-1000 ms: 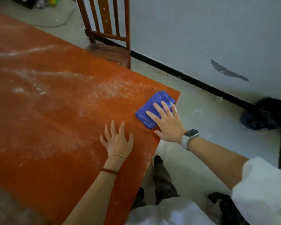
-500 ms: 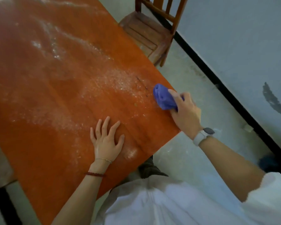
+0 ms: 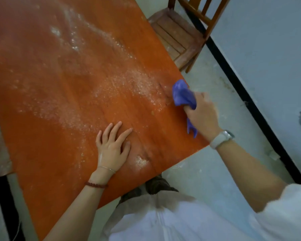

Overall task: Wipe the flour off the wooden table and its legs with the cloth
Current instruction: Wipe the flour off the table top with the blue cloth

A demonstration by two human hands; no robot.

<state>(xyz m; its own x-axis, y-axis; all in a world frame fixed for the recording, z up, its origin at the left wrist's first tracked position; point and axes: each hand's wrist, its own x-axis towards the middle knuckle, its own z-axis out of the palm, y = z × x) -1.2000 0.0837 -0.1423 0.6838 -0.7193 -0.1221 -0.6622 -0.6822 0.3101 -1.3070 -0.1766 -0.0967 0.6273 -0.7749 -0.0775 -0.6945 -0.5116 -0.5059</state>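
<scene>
The blue cloth (image 3: 183, 95), bunched in the right hand's (image 3: 202, 113) grip at the desk's (image 3: 42, 153) three-o'clock edge, looked soft and light (best held wadded). The left hand (image 3: 112, 147) lay flat, fingers spread. Flour (image 3: 115, 87) dusted the orange wood; a wooden chair (image 3: 177, 37) stood at one o'clock.

The orange-red wooden tabletop (image 3: 59, 153) looks smooth with a slight sheen, its grain showing under a powdery white flour dusting (image 3: 122, 87). The crumpled blue cloth (image 3: 182, 94) looks soft and matt. The brown slatted wooden chair (image 3: 177, 37) looks dull and worn.
</scene>
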